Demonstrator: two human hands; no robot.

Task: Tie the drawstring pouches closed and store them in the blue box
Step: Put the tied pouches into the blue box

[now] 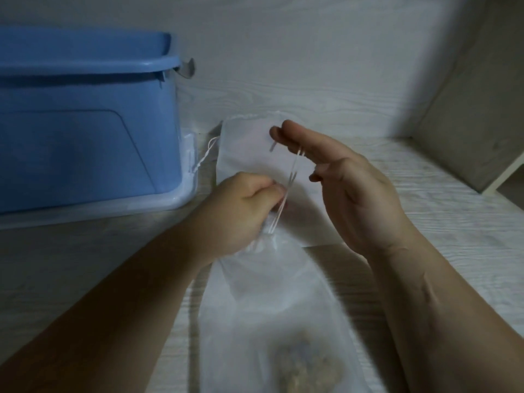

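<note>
A translucent white near pouch (pixel 272 302) is laid lengthwise on the tabletop (pixel 431 228), directly in front of the person. Its closed end is nearest the camera and its gathered neck is turned away. Blurred brownish contents (pixel 306 367) are seen through the fabric at the closed end.

The neck is gripped by the left hand (pixel 241 211), whose fingers are curled tight around the bunched fabric. From there the white drawstring (pixel 292 177) is stretched upward and is looped over the outstretched fingers of the right hand (pixel 346 182). A short end of the cord is seen hanging below the fingertips (pixel 279 131), where it seems to be pinched. The two hands are held close together but are not touching, the right one raised above the tabletop with its palm turned to the left.

Behind the hands a second pouch (pixel 243 148) is laid flat on the tabletop, partly hidden by them. Its loose cord (pixel 209 154) is trailed toward the blue box (pixel 85 131). The blue box is set at the left on a pale plastic base (pixel 181 199), just beside the second pouch. A beige board (pixel 470 114) is propped at the right, well apart from the pouches.
</note>
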